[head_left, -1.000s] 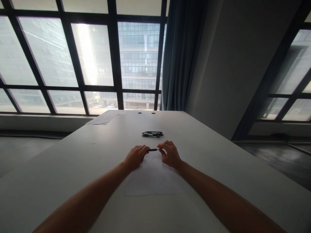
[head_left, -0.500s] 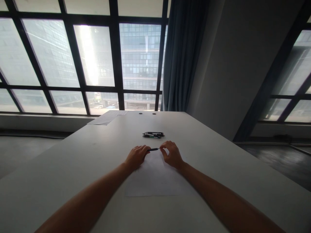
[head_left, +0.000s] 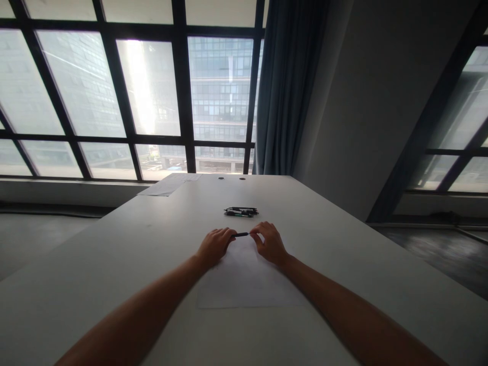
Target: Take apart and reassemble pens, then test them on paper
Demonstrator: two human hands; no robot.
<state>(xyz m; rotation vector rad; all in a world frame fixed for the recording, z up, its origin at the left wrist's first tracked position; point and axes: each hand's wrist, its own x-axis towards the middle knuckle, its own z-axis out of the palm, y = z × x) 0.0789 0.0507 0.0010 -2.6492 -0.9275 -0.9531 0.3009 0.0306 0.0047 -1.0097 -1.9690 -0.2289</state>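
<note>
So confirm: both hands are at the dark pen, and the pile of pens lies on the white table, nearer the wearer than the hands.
No: the head view shows the pile of pens beyond the left hand and right hand. Both hands are at the dark pen, and the pile lies on the white table.

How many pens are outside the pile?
1: a pen between the left hand and the right hand, nearer than the pile. The hands could hide another.

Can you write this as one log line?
left hand: gripping black pen; right hand: pinching its end; paper sheet: below hands; pen pile: beyond hands
</note>
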